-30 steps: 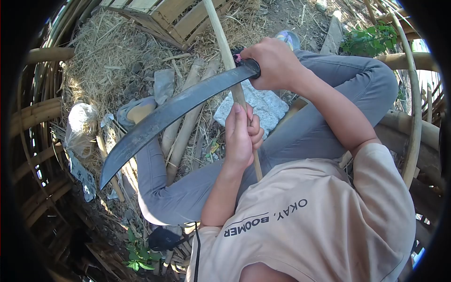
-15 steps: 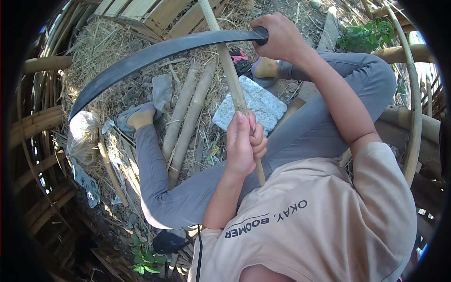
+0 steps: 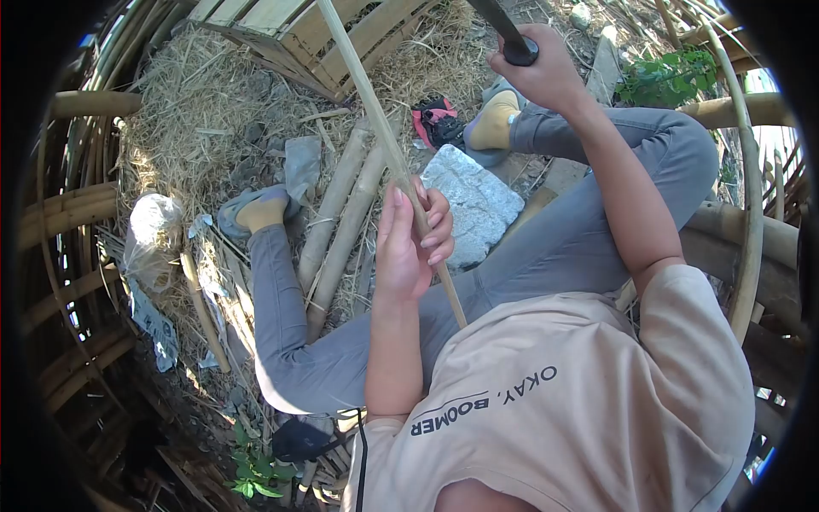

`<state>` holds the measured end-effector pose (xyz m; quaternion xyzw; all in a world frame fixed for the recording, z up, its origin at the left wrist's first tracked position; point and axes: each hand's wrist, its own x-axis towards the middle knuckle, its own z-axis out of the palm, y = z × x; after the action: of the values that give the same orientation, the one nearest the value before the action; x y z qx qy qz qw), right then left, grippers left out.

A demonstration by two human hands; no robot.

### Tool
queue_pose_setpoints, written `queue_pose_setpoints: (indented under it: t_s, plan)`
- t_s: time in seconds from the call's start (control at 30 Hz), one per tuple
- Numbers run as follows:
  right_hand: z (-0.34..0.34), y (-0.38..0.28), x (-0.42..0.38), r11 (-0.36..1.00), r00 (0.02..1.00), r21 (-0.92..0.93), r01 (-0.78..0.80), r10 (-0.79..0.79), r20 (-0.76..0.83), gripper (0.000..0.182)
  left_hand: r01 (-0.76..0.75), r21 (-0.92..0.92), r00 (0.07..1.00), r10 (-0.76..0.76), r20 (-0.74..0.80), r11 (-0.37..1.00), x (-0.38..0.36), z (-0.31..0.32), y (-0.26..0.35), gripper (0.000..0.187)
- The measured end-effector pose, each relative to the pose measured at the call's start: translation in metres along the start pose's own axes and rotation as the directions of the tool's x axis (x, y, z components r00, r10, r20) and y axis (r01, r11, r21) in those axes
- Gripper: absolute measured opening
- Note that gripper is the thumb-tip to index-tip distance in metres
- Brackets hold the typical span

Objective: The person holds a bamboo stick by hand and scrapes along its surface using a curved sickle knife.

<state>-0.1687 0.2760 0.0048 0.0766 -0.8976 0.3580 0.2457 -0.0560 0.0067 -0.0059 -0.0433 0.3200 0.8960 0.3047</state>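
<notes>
My left hand [image 3: 405,243] grips a long thin bamboo stick [image 3: 367,94] that runs from the top of the view down to my lap; the fingers are loosely wrapped around it. My right hand [image 3: 546,72] is raised at the upper right, shut on the black handle of a long curved knife [image 3: 510,41]. Only the handle and the base of the blade show; the rest is above the frame. I sit with my grey-trousered legs [image 3: 281,290] bent on straw-covered ground.
A grey stone block [image 3: 473,205] lies between my feet, beside two thick bamboo poles [image 3: 341,213]. A slatted wooden crate [image 3: 290,26] stands at the top, a red-black object [image 3: 435,119] near my foot, a plastic bag [image 3: 149,226] at left. Curved bamboo hoops [image 3: 755,213] ring me.
My right hand has swung the knife up and away, so the blade has left the frame at the top. My left hand has loosened its fingers, and the stick leans further left.
</notes>
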Motion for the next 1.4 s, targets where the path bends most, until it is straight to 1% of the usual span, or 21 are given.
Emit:
queue_pose_setpoints:
  t_s: [0.07,0.1,0.13,0.2,0.23,0.3,0.4,0.5,0.53,0.6,0.67,0.7,0.77,0.8,0.9,1.0,1.1,1.13,1.23,1.33,1.4]
  plan:
    - [0.003,-0.015,-0.004,0.998,0.994,0.025,-0.056,0.053,0.1,0.023,-0.063,0.085,0.985,0.076,-0.156,0.994,0.003,0.017,0.001,0.028]
    - [0.004,-0.023,-0.006,0.996,0.985,0.037,-0.086,0.079,0.151,0.026,-0.069,0.085,0.979,0.084,-0.185,0.994,0.003,0.019,0.002,0.026]
    - [0.002,-0.032,-0.008,0.994,0.964,0.02,-0.106,0.097,0.247,0.022,-0.076,0.085,0.972,0.092,-0.214,0.994,0.003,0.021,0.002,0.025]
    - [0.002,-0.046,-0.012,0.995,0.93,0.014,-0.103,0.091,0.357,0.02,-0.044,-0.006,0.985,0.042,-0.17,0.999,0.0,0.016,0.004,0.024]
    - [0.003,-0.049,-0.014,0.995,0.908,0.009,-0.104,0.091,0.409,0.019,-0.018,-0.063,0.997,0.014,-0.071,0.998,-0.001,0.011,0.004,0.024]
    - [0.006,-0.053,-0.017,0.999,0.912,0.011,-0.034,0.027,0.409,0.017,0.051,-0.17,0.991,-0.028,0.134,0.984,-0.005,-0.001,0.004,0.025]
    - [0.008,-0.057,-0.02,1.0,0.896,-0.009,0.028,-0.021,0.444,0.017,0.024,-0.329,0.976,0.049,0.213,0.944,-0.005,0.0,0.001,0.026]
    - [0.008,-0.059,-0.021,1.0,0.884,-0.004,0.021,-0.016,0.467,0.017,-0.13,-0.036,0.99,0.131,0.049,0.991,-0.006,0.004,0.003,0.026]
    - [0.007,-0.06,-0.021,1.0,0.884,0.0,0.011,-0.009,0.468,0.017,-0.154,0.027,0.986,0.156,-0.063,0.988,-0.005,0.013,0.005,0.026]
    - [0.005,-0.061,-0.02,1.0,0.883,0.01,-0.012,0.006,0.47,0.017,-0.182,0.158,0.935,0.22,-0.277,0.971,-0.003,0.035,0.011,0.025]
    - [0.006,-0.062,-0.02,0.999,0.88,0.025,-0.037,0.021,0.474,0.016,-0.212,0.004,0.957,0.209,-0.203,0.977,-0.005,0.033,0.018,0.026]
    - [0.006,-0.063,-0.02,0.997,0.896,0.062,-0.038,0.007,0.443,0.016,-0.222,-0.075,0.964,0.208,-0.164,0.972,-0.005,0.031,0.022,0.026]
    - [0.007,-0.066,-0.022,0.99,0.924,0.138,-0.038,-0.018,0.382,0.02,-0.243,0.043,0.96,0.247,-0.13,0.969,-0.005,0.026,0.027,0.027]
    - [0.007,-0.067,-0.021,0.993,0.916,0.111,-0.045,-0.003,0.401,0.018,-0.255,0.102,0.958,0.266,-0.111,0.962,-0.004,0.022,0.03,0.028]
    - [0.004,-0.068,-0.019,0.997,0.904,0.062,-0.046,0.015,0.427,0.016,-0.235,0.038,0.963,0.228,0.142,0.971,-0.002,0.0,0.045,0.031]
    - [0.004,-0.069,-0.02,0.997,0.91,0.078,-0.017,-0.017,0.414,0.015,-0.202,-0.114,0.977,0.209,0.049,0.973,-0.006,0.006,0.055,0.03]
    - [0.004,-0.07,-0.021,0.998,0.909,0.068,0.01,-0.037,0.415,0.015,-0.234,0.038,0.971,0.232,0.061,0.971,-0.006,0.004,0.066,0.032]
    - [0.004,-0.07,-0.021,0.998,0.906,0.057,0.025,-0.047,0.42,0.014,-0.226,0.169,0.971,0.209,0.116,0.959,-0.005,-0.001,0.072,0.027]
    - [0.007,-0.071,-0.023,0.997,0.906,0.052,0.05,-0.067,0.418,0.014,-0.188,0.446,0.966,0.246,-0.075,0.875,-0.01,0.009,0.071,0.024]
    - [0.01,-0.069,-0.025,0.996,0.909,0.074,0.059,-0.084,0.408,0.013,-0.176,0.291,0.983,0.184,0.001,0.94,-0.011,-0.004,0.063,0.024]
    - [0.012,-0.068,-0.028,0.995,0.914,0.074,0.061,-0.086,0.398,0.013,-0.202,0.286,0.978,0.206,0.017,0.937,-0.009,-0.002,0.053,0.027]
